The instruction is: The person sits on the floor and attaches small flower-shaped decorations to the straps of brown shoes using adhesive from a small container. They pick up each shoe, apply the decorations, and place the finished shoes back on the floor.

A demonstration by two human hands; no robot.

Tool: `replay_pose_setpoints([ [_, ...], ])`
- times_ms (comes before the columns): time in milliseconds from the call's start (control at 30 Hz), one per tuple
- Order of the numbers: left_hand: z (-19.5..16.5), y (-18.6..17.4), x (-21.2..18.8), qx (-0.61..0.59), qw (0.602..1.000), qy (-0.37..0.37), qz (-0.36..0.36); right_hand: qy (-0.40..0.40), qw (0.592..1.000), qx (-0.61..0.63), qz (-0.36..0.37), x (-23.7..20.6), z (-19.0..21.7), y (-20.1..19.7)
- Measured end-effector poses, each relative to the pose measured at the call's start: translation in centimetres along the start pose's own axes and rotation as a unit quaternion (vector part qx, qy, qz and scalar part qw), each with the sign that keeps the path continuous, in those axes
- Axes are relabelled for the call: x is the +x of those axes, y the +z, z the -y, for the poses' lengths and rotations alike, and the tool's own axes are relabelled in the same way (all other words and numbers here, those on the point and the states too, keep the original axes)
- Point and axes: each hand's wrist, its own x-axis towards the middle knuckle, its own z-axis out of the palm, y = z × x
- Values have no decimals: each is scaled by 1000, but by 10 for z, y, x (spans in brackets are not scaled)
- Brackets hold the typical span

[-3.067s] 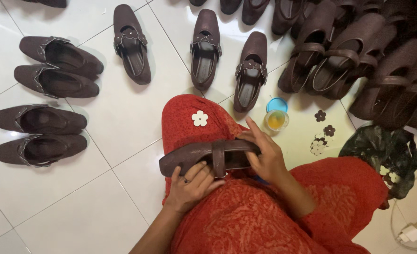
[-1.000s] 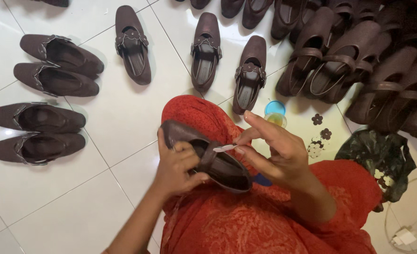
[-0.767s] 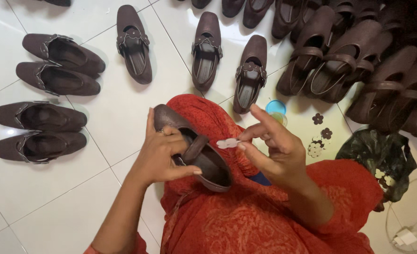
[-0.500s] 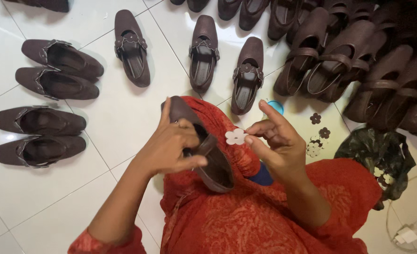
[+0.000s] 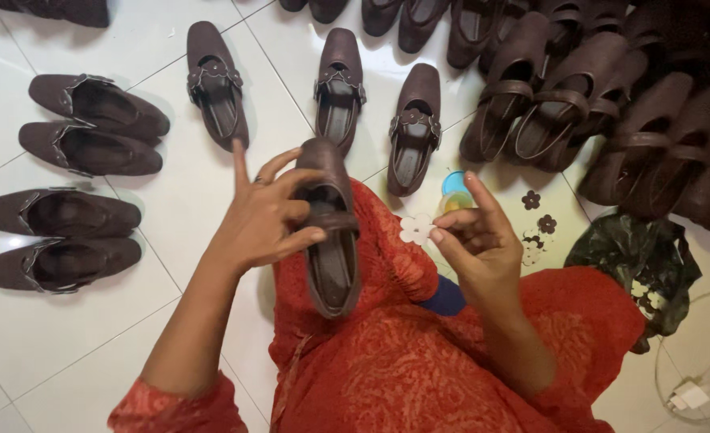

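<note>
My left hand (image 5: 265, 210) grips a dark brown strapped shoe (image 5: 328, 232) around its middle, toe pointing away from me, insole facing up. It is held above my lap, which is covered in red patterned cloth (image 5: 419, 345). My right hand (image 5: 475, 240) pinches a small white flower-shaped piece (image 5: 416, 228) between thumb and fingers, a little to the right of the shoe and apart from it.
Several brown shoes lie on the white tiled floor: pairs at the left (image 5: 90, 132), three ahead (image 5: 339, 88), a crowded row at the top right (image 5: 595, 88). A small blue-lidded cup (image 5: 455, 188), loose dark flower pieces (image 5: 539, 212), a black bag (image 5: 639, 265) and a wire frame (image 5: 703, 361) are at right.
The shoe has turned from lying across my lap to upright with its toe pointing away, now gripped by my left hand. My right hand has picked up the white flower piece and holds it beside the shoe.
</note>
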Motion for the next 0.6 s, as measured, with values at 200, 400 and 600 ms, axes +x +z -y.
replay_pose_setpoints([
  [200, -27, 21, -23, 16, 988, -101, -114, 13, 1000, 4, 16, 8, -14, -1],
  [400, -122, 43, -36, -74, 955, -97, -269, 55, 997, 52, 22, 14, -20, -4],
  [600, -150, 51, -17, 15, 968, 3, -250, 76, 995, 61, 16, -3, -23, -3],
])
